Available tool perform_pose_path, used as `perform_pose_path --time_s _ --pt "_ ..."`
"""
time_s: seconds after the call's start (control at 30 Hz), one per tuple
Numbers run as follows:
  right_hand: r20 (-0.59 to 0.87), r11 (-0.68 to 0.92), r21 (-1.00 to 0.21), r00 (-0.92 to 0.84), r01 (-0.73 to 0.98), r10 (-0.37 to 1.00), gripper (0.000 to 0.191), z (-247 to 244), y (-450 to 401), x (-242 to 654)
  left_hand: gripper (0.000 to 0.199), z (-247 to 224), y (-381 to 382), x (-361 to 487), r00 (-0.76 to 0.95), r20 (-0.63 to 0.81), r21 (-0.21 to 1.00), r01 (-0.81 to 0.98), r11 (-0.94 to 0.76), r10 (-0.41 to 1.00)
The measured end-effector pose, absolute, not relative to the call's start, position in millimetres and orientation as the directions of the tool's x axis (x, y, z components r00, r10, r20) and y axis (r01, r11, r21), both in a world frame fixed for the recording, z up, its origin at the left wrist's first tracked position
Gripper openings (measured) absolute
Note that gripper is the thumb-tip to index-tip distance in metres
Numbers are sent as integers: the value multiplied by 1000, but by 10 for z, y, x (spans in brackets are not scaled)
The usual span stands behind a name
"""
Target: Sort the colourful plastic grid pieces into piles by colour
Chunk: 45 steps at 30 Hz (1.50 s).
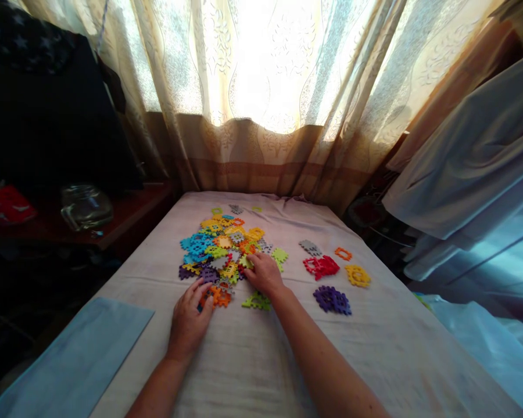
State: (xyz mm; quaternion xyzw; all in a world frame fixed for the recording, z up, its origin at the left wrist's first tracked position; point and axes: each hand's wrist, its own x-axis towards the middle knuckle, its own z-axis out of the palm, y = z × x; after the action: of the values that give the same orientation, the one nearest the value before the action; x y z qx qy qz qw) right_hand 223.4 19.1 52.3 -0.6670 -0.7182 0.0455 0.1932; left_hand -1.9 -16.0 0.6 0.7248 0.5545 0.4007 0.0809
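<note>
Broadly, a pale, wrinkled cloth covers the flat surface, and a heap of flat, notched, multicoloured plastic-looking pieces lies around its middle. To the heap's right, well apart, sit a dark purple notched cluster, a smaller red notched cluster and, smallest, a single orange open square frame. Such pieces are probably light, stiff and a little slick, sturdy yet bendable if thin; their teeth could snag on neighbours. Opposite toothed edges look the best hold, or the rim around an open centre.

Both forearms reach forward from the near edge. The left hand lies low at the heap's near-left edge, fingers half curled beside bright orange notched pieces. The right hand reaches in from the right, palm down, fingertips among lime-green pieces; whether either grips anything, I cannot tell.
</note>
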Motion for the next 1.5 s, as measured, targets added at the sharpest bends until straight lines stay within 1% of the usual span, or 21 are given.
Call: perform_pose_path --time_s 0.07,0.2,0.27,0.33,0.4,0.5,0.57,0.67,0.73,0.8,0.97,1.03,1.1,1.23,1.33,1.5 --pt "232 80 -347 3 934 973 28 515 183 2253 34 -3 -165 -17 58 492 567 736 -370 869" --pt "272 -11 -422 138 907 952 35 464 53 2422 33 -18 -167 -19 54 490 568 738 -365 870" --pt "243 -85 -429 206 899 948 37 437 -36 2533 33 -17 -168 -19 54 486 569 738 -363 872" --pt "207 -131 -415 233 901 950 38 424 -109 2604 33 -10 -169 -16 55 483 571 737 -362 874" --pt "208 -126 -401 224 907 952 39 434 -147 2602 33 -2 -169 -13 54 481 576 733 -362 875" --pt "249 -60 -376 163 925 955 35 482 -128 2456 34 6 -167 -11 53 482 585 724 -366 875" --pt "251 -31 -332 120 943 960 31 521 -82 2311 34 8 -165 -13 53 481 587 722 -366 875" --pt "229 -33 -250 92 968 969 34 553 -13 2125 33 8 -162 -19 55 485 580 726 -368 873" --pt "224 -41 -225 93 973 970 33 551 10 2054 33 7 -162 -20 61 490 574 729 -374 870" --pt "234 -44 -233 99 972 967 30 540 7 2028 34 7 -163 -18 62 493 571 729 -377 868" --pt "284 -48 -312 141 949 949 29 540 -71 2181 35 4 -159 -22 65 477 575 730 -368 876" --pt "295 -89 -327 191 941 936 30 561 -106 2359 37 -2 -148 -32 69 468 572 736 -362 881" --pt "305 -167 -321 268 932 914 32 589 -145 2603 38 -11 -134 -44 72 466 567 740 -361 882" --pt "306 -360 -275 436 891 846 35 633 -261 3141 39 -34 -111 -65 72 479 555 747 -365 875" --pt "287 -474 -242 530 846 798 34 621 -355 3444 39 -46 -102 -81 82 476 539 759 -364 875" --pt "279 -576 -269 634 772 721 35 529 -434 3682 39 -57 -92 -97 88 481 526 768 -367 872"
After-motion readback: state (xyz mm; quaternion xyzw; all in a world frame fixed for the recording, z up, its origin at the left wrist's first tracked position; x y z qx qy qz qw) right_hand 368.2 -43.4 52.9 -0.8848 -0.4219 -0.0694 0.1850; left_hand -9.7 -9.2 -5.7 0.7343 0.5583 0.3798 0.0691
